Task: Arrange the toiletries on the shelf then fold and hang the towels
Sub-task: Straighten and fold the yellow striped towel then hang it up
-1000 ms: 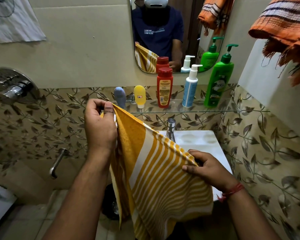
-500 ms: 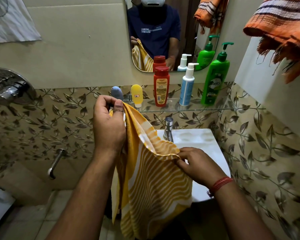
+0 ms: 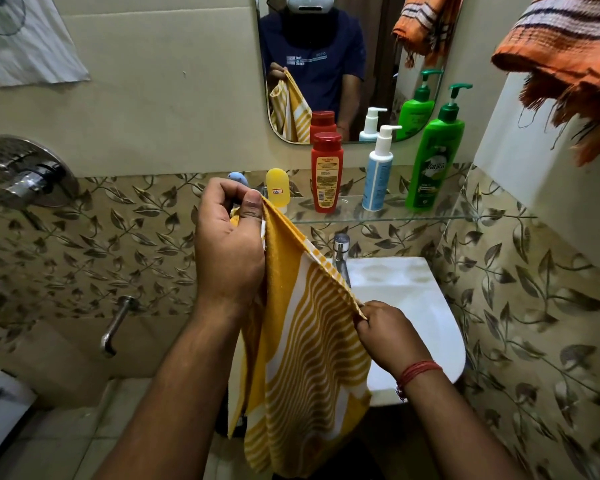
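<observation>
Your right hand [image 3: 390, 336] has slid up the yellow-and-white striped cotton towel's [image 3: 305, 344] top edge to its near corner, and your left hand [image 3: 227, 240] has lifted the far corner higher.

Both hands now pinch that edge between thumb and curled fingers, left hand up and forward, right hand low and close to you, so the edge runs taut between them and the rest hangs limp below. It looks light, soft and floppy; it will sag wherever you let go, so keep to the corners as you fold. Beyond your left hand, the clear glass shelf [image 3: 465, 213] holds a small grey-blue tube [image 3: 238, 178], a yellow tube [image 3: 278, 187], a red bottle [image 3: 326, 171], a white-and-blue pump bottle [image 3: 378, 171] and a green pump bottle [image 3: 433, 161], all upright in a row.
</observation>
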{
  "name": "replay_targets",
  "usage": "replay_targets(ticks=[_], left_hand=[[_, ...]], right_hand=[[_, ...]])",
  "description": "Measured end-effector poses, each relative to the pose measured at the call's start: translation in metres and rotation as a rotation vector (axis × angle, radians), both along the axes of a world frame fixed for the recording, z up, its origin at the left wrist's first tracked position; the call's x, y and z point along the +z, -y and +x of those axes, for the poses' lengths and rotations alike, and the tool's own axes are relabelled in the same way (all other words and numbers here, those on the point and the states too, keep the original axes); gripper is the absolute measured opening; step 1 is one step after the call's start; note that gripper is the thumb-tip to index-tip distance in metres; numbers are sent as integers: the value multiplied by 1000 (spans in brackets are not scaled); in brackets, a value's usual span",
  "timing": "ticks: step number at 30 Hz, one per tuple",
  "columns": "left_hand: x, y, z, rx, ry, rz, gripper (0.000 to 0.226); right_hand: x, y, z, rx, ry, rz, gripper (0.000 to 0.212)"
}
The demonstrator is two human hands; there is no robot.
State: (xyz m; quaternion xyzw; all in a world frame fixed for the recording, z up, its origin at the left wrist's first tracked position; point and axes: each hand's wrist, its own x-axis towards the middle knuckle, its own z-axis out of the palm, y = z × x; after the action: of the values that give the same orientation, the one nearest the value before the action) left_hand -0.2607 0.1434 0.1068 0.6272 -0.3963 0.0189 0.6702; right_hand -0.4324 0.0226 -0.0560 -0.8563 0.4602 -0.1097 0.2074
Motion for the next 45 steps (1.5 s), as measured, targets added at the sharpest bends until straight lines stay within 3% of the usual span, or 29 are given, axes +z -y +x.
replay_targets(ticks=[3,7,11,15,18,23,26,29,31,34,36,38,41,45], left_hand=[[-1,-1,4,21,-13,-12,9],[-5,-3,12,53,-26,-32,6],[-7,-3,28,116,-85,-53,8],[-10,-4,45,216,-158,-74,22],[-15,-3,49,264,-195,-49,15],[-18,2,50,278,-256,13,8],[-19,1,51,239,-208,69,12],[-18,-2,38,58,-73,139,25],[-21,0,23,-275,-19,203,44],[-34,5,-4,-805,-29,403,79],[-45,7,-15,-1001,-100,475,81],[-52,8,-22,-1073,-137,499,66],[-56,11,-23,-1001,-82,495,40],[-57,13,-27,-971,-10,471,27]], right_hand=[[-4,3,-4,-17,108,95,21],[-6,0,-15,-42,444,193,33],[-5,2,-29,-8,699,308,21],[5,8,-48,137,759,437,19],[6,11,-57,213,766,501,21],[10,7,-56,230,649,387,21],[29,1,-55,211,722,370,20],[65,-9,-49,341,700,287,24],[92,-15,-42,449,618,194,31],[122,-21,-31,549,491,48,17],[134,-22,-27,576,449,-23,10],[139,-21,-27,589,408,-55,7],[137,-17,-31,576,361,-39,8],[131,-16,-33,546,364,-16,12]])
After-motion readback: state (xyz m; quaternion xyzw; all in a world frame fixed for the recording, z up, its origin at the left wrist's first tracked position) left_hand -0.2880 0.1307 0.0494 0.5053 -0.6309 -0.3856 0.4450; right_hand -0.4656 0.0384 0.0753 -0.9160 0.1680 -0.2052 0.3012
